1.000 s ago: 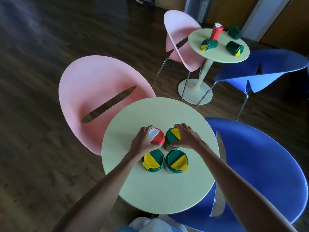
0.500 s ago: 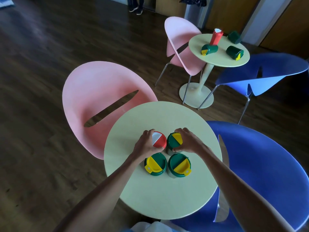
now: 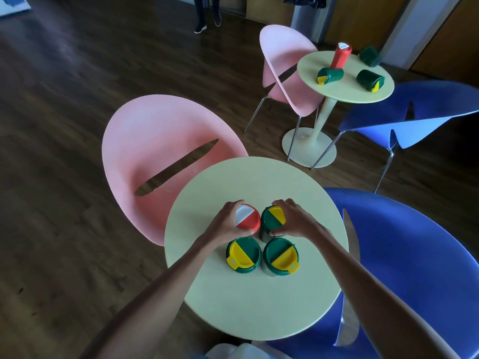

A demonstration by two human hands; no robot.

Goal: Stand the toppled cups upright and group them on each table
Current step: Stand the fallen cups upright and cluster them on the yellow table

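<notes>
Down at the middle of the near counter (image 3: 233, 312): clasping the red cup (image 3: 250, 222) in the left grip (image 3: 228, 225), fingers curled over its far side, thumb tucked at the near side. Same story opposite, wrapping the right grip (image 3: 296, 221) round the green cup (image 3: 271, 221), just beside the red one. Upright, both, lids facing up. Toward the near edge, just beside them, the near-left green cup (image 3: 243, 255) and the near-right green cup (image 3: 280, 257), also upright and untouched by either grip.

Looks like the closing squeeze of the grouping here. Best to slide the held pair low along the counter rather than lift, pressing inward evenly from both sides, holding the bodies and not the lids to avoid tipping. Then easing off gently, so as not to jog the near pair.

More to do on the far counter (image 3: 344, 95), by the look of it: the far red cup (image 3: 341, 56) upright, but the left toppled cup (image 3: 331, 75), right toppled cup (image 3: 369, 79) and far toppled cup (image 3: 369, 56) lying on their sides, well apart from both grips.
</notes>
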